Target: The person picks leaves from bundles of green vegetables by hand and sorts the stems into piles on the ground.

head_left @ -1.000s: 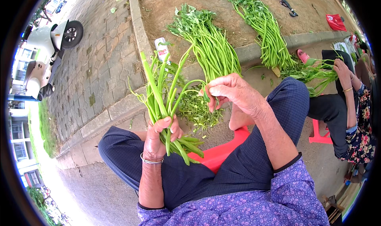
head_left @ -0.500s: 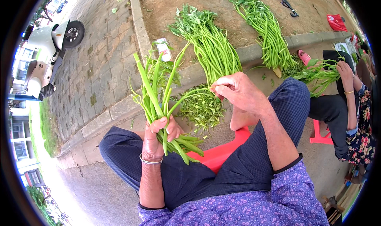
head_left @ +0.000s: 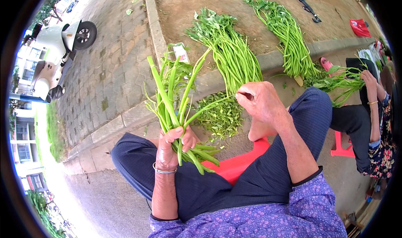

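My left hand (head_left: 178, 142) is wrapped round a bunch of long green vegetable stems (head_left: 167, 102), leafy at the upper end, with the butt ends hanging out below my fingers over my lap. To its right, my right hand (head_left: 261, 104) pinches the tip of one stem that bends out from the bunch. Its fingertips are partly hidden behind the hand. Below that stem, on the ground, lies a pile of plucked leaves and trimmings (head_left: 220, 116). Beyond it a large bundle of leafy green stems (head_left: 234, 56) rests across the kerb.
A second bundle of stems (head_left: 293, 45) lies farther right. A red plastic stool (head_left: 232, 165) is under me. At the right sits another person (head_left: 370, 87) holding greens. A white scooter (head_left: 52, 41) stands at the far left on paving (head_left: 113, 58). A kerb (head_left: 201, 81) crosses ahead.
The whole view has shifted slightly right and down. My right hand's fingers have curled more downward at the stem's tip. My left hand keeps its hold on the bunch.
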The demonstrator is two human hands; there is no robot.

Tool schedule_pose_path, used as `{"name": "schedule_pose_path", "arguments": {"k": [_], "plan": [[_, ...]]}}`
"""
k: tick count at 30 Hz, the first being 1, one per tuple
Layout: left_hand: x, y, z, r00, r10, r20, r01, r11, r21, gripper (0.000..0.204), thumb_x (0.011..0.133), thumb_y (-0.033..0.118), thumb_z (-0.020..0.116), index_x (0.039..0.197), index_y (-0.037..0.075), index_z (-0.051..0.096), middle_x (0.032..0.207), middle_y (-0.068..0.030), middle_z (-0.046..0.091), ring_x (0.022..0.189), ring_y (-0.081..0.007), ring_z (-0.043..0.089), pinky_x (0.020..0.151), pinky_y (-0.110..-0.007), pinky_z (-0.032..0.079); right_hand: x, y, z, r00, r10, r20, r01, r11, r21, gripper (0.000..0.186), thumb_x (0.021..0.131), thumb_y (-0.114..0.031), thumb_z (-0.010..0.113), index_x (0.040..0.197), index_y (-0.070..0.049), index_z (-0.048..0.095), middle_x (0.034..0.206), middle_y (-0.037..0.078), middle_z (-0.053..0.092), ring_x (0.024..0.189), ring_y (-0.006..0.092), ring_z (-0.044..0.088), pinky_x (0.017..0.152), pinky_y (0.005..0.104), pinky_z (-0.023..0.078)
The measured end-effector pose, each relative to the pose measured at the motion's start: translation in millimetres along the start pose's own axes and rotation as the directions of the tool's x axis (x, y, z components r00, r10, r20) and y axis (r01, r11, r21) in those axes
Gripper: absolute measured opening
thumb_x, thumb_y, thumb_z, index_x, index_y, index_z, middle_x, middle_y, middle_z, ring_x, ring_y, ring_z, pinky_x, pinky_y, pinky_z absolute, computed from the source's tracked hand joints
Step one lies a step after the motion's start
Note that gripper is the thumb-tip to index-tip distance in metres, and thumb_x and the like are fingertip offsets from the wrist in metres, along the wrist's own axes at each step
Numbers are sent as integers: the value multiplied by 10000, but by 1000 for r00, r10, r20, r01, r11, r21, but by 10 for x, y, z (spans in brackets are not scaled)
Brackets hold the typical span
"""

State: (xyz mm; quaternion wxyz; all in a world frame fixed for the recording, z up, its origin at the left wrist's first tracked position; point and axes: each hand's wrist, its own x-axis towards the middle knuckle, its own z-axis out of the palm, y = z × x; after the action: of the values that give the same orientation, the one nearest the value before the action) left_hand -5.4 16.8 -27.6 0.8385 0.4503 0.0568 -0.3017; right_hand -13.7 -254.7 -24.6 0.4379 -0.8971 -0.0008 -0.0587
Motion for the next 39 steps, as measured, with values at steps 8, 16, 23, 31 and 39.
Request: {"name": "schedule_pose_path", "arguments": {"k": [8,16,23,31,39], "plan": [[-55,42,15,1000,-5,7,4,994,110,262,777,154,654,936,-11,527,566,-62,497,429,-163,462,525,-343,426,-25,-26,15,997,30,-77,-29,1000,12,124,764,-118,586,708,-13,619,619,166,589,561,346,583,543,406,462],[-84,60,28,998,-5,64,-6,985,174,260,782,156,658,951,34,503,548,-68,503,425,-159,458,513,-328,424,-41,1,72,982,-78,-171,73,997,-35,96,774,-113,588,723,-36,613,688,146,627,612,334,611,562,416,482],[-102,82,75,999,22,43,-29,985,170,262,783,132,651,972,38,496,554,-56,488,428,-154,452,493,-318,414,-41,42,119,977,-139,-164,100,969,-226,70,774,-92,603,754,-28,620,707,131,626,621,316,613,562,376,481],[-76,18,56,999,-11,39,3,978,209,238,790,109,634,970,35,497,556,-53,495,433,-150,456,493,-309,411,14,27,193,888,-3,-461,-11,1000,-28,154,825,-93,570,688,-24,568,592,118,587,534,237,605,498,354,464],[-96,69,66,999,-10,44,3,985,174,268,775,136,650,974,26,508,556,-56,501,428,-150,457,487,-313,406,-79,20,54,998,66,-4,-61,948,314,132,818,-91,581,743,12,614,696,93,621,669,187,631,640,307,491]]}}
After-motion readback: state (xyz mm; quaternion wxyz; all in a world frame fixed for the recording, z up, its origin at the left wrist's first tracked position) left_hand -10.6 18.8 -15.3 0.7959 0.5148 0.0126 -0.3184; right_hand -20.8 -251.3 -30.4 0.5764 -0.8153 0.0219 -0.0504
